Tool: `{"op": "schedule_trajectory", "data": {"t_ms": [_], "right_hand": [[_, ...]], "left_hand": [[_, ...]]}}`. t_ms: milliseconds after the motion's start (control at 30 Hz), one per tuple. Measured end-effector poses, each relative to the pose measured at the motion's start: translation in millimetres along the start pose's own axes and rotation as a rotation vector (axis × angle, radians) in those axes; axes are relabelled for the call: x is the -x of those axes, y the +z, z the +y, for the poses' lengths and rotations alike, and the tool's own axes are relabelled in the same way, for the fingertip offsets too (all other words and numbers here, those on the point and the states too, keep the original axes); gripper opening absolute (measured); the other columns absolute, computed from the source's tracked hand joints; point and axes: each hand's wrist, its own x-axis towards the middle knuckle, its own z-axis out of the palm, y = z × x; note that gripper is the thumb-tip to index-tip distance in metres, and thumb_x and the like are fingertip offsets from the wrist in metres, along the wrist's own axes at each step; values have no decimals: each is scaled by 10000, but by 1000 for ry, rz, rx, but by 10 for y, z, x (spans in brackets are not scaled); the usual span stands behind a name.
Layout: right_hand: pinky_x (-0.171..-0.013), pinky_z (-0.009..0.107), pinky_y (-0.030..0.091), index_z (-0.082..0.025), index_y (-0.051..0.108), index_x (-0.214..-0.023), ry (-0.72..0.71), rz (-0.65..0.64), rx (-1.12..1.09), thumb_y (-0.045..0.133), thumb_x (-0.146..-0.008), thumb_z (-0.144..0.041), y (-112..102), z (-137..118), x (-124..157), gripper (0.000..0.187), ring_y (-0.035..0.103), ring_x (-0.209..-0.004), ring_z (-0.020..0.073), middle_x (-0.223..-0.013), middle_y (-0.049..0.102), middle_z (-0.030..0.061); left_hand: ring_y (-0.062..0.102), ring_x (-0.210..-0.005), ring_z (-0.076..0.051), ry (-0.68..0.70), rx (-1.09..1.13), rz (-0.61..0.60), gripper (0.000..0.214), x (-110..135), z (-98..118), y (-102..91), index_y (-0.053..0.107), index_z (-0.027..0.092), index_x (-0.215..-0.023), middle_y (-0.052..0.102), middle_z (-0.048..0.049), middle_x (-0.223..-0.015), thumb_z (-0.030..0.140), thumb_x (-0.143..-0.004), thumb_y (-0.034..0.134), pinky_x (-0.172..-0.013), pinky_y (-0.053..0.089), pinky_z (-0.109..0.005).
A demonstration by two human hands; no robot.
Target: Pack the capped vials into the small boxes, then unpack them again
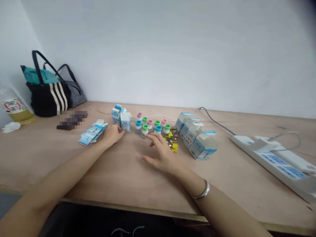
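My left hand [113, 135] lies low on the table with its fingers curled against the lower corner of a small white-and-blue carton [125, 122]; some fingers are hidden. Similar cartons [116, 115] stand right behind it. My right hand [161, 153] is held open, fingers apart and palm down, with nothing in it. Its fingertips are close to a group of small clear bottles [145, 131] with pink, green and blue tops. Beside them lies a pile of small yellow and metallic pieces [174, 144]. Several cartons with raised flaps [202, 146] stand in a row to the right.
Flattened blue-and-white cartons [92, 133] lie left of my left hand. A blurred-out dark object [71, 121], a black striped bag [49, 98] and a bottle of yellow liquid [18, 108] are farther left. A white power strip [276, 164] with cables lies at the right.
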Motion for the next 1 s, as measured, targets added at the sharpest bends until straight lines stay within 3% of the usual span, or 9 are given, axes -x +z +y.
{"op": "schedule_trajectory", "data": {"t_ms": [167, 267, 367, 533, 633, 767, 867, 933, 1000], "right_hand": [[-761, 370, 515, -233, 372, -1283, 4, -16, 4, 645, -732, -309, -4, -17, 16, 619, 540, -850, 174, -1244, 403, 126], [-755, 374, 516, -233, 376, -1284, 1, -33, 6, 640, -737, -311, 0, -19, 21, 612, 544, -835, 172, -1244, 403, 129], [-745, 372, 518, -239, 381, -1285, -11, -42, 0, 643, -735, -306, 8, -13, 20, 613, 544, -833, 173, -1240, 406, 127], [-761, 368, 515, -223, 414, -1256, -13, -52, -9, 654, -725, -295, 17, -4, 16, 587, 541, -851, 175, -1236, 406, 128], [-756, 364, 516, -226, 417, -1256, -14, -49, -10, 654, -725, -289, 16, -12, 22, 585, 542, -852, 173, -1236, 407, 125], [-743, 358, 517, -225, 425, -1247, -3, -52, 9, 639, -738, -281, 2, -18, 29, 555, 549, -842, 172, -1239, 415, 125], [-759, 371, 510, -221, 423, -1250, 4, -60, 24, 623, -753, -296, -8, -16, 19, 541, 554, -851, 182, -1231, 432, 128], [-821, 392, 490, -214, 396, -1280, -20, -48, 16, 638, -741, -316, -11, -16, 7, 600, 545, -952, 217, -1225, 446, 131], [-908, 424, 442, -203, 365, -1315, -60, -38, 13, 683, -696, -365, -11, -16, -3, 715, 488, -1101, 263, -1249, 444, 139]], "left_hand": [[536, -1047, -365, 45, -191, 52, 358, 121, -112, -239, 608, 161, -908, 622, -170, -1014, 463, -719, 580, -875, 401, -444], [455, -1118, -444, -71, -347, 96, 588, 167, -353, -393, 548, 129, -1072, 512, -238, -1190, 567, -682, 576, -891, 353, -545], [447, -1157, -412, -174, -287, 3, 718, 164, -637, -483, 432, 119, -1234, 441, -242, -1284, 611, -717, 507, -893, 381, -492], [545, -1068, -321, -178, -226, -90, 664, 123, -866, -624, 425, 123, -1245, 506, -188, -1257, 529, -735, 551, -838, 435, -356], [575, -1022, -294, -150, -204, -119, 534, 151, -839, -766, 469, 126, -1213, 579, -143, -1190, 460, -799, 515, -828, 440, -335], [575, -992, -361, -186, -269, -18, 409, 396, -699, -971, 516, 106, -1174, 631, -171, -1063, 357, -882, 377, -832, 424, -459], [589, -981, -332, -55, -172, 60, 395, 669, -510, -1061, 530, 225, -1190, 653, -92, -1058, 401, -844, 459, -839, 437, -446], [607, -975, -264, 166, 150, -127, 381, 780, -339, -1050, 579, 255, -1125, 657, -26, -1078, 446, -799, 528, -844, 467, -349], [628, -940, -239, 243, 451, -377, 389, 784, -152, -959, 621, 240, -1059, 680, -12, -1029, 475, -753, 578, -813, 497, -312]]}}
